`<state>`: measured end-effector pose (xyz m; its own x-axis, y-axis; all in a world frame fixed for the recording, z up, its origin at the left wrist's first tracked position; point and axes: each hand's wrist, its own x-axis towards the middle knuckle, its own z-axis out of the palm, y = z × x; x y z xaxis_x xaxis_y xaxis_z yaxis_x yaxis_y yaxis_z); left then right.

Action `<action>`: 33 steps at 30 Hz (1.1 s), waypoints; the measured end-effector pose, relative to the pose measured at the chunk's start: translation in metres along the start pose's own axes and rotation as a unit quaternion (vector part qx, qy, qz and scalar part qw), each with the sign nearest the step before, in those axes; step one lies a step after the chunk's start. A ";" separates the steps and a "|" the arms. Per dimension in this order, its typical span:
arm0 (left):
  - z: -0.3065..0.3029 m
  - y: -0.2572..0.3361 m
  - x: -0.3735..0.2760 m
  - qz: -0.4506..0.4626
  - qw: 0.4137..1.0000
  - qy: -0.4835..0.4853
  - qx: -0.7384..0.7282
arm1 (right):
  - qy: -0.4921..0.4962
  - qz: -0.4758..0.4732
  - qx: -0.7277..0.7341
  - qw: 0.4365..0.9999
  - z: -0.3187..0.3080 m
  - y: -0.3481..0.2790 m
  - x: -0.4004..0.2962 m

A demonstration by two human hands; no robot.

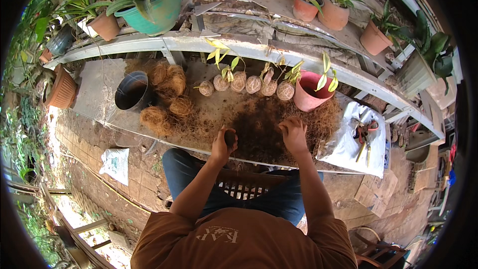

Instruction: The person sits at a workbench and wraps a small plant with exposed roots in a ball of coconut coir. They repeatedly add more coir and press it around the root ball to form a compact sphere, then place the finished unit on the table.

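My left hand (223, 144) is closed around a dark brown ball (230, 138), seemingly of soil, above the near edge of the work surface. To its right, my right hand (294, 134) hovers at or just over the scattered dark soil (257, 130), fingers curled; whether it pinches anything is too small to tell. Beyond both hands runs a row of several string-wrapped balls (253, 84), some with leafy shoots. A pink pot (312, 97) stands at the row's right end. Clumps of coconut fibre (155, 120) lie left of my left hand, beside a black pot (132, 93).
On the right, a white plastic sack (347, 149) bears pliers or pruners (364, 129) and other tools. Loose fibre (330, 116) borders the pink pot. A metal rail (239, 44) crosses behind the row, with potted plants beyond it. A terracotta pot (63, 87) stands far left.
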<state>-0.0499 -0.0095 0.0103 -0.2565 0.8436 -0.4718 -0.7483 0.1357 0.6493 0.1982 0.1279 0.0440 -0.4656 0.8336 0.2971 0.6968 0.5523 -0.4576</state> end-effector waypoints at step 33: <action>0.000 0.004 -0.004 -0.005 1.000 -0.011 0.002 | 0.028 0.032 -0.041 0.998 -0.019 -0.024 -0.051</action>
<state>-0.0520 -0.0124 0.0151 -0.2357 0.8536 -0.4646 -0.7487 0.1453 0.6467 0.2160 0.0721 0.0554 -0.3889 0.8648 0.3177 0.7673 0.4949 -0.4080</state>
